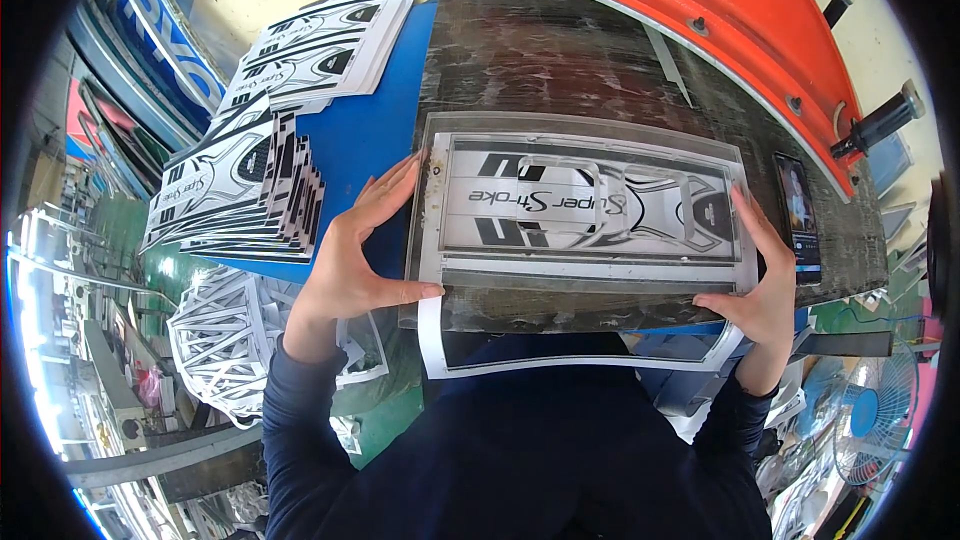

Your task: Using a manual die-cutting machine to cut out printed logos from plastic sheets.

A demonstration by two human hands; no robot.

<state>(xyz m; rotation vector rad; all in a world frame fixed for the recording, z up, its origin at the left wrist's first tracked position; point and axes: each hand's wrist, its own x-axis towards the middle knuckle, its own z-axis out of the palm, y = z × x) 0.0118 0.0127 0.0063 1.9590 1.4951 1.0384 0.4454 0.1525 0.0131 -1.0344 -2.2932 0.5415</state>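
A: In the head view, where is the clear plate (600,276)?
B: On the dark counter (530,50), lying flat over a printed sheet (590,202). Black lettering and curved shapes show through it.

A: And the left hand (352,252)?
B: At the plate's left edge. Its grip is wide: the fingers reach up along that edge, and the thumb points inward near the lower left corner.

A: The right hand (770,285)?
B: It mirrors that at the right edge. The grip is wide too, with the fingers along the side and the thumb near the lower right corner. How hard either hand presses, I cannot tell.

A: What hangs below the plate?
B: A white paper border (431,340) with an open middle. It sticks out past the counter's near edge, in front of the dark clothing.

A: And to the plate's left?
B: Two piles of printed sheets on a blue surface (365,130): the far pile (325,45), beyond the plate's upper left corner, and the near pile (225,175), which is fanned out. Lower left of the plate sits a heap of white paper strips (225,340).

A: To its right?
B: A phone (797,205) with its screen lit, just beside the right hand. Beyond the plate's upper right corner curves an orange-red panel (730,10) with bolts. Well off to the lower right stands a blue fan (865,412).
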